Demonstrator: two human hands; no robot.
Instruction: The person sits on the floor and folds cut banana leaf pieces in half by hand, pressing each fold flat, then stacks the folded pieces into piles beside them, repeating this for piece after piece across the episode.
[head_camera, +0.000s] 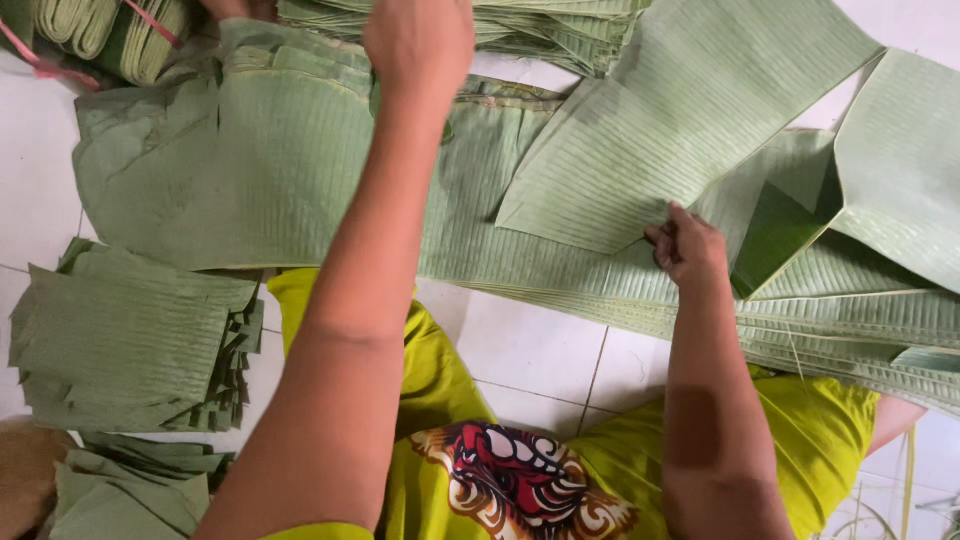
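Green banana leaf fills most of the frame: one long leaf sheet (290, 170) runs across the middle from the left edge towards the right, lying flat on the white tiled floor (530, 350). Over its right half lies a second, paler leaf piece (660, 110), tilted so that its lower corner points down to the centre right. At the far right a third piece (900, 160) is folded over, showing a darker green underside beside it. Under these, along the lower right, several long strips lie stacked edge on edge; their number cannot be told.

At the left of the frame sits one stack of cut leaf squares (120, 340), many layers deep, and a second, smaller heap (130, 490) lies below it in the lower left corner. In the upper left corner are two rolled leaf bundles (110, 35), tied with pink string. Another pile of folded leaves (540, 25) lies along the top edge, centre right.

Two bare arms reach up from the bottom of the frame over a yellow-green garment (440, 400) with a red, white and black print.

The left hand (418, 40), at the top centre, rests knuckles-up on the far edge of the long leaf sheet, fingers curled downward; whether it grips the leaf cannot be told. The right hand (688, 245), at centre right, is closed in a pinch on the lower corner of the paler leaf piece, thumb and fingers pressed on its edge.
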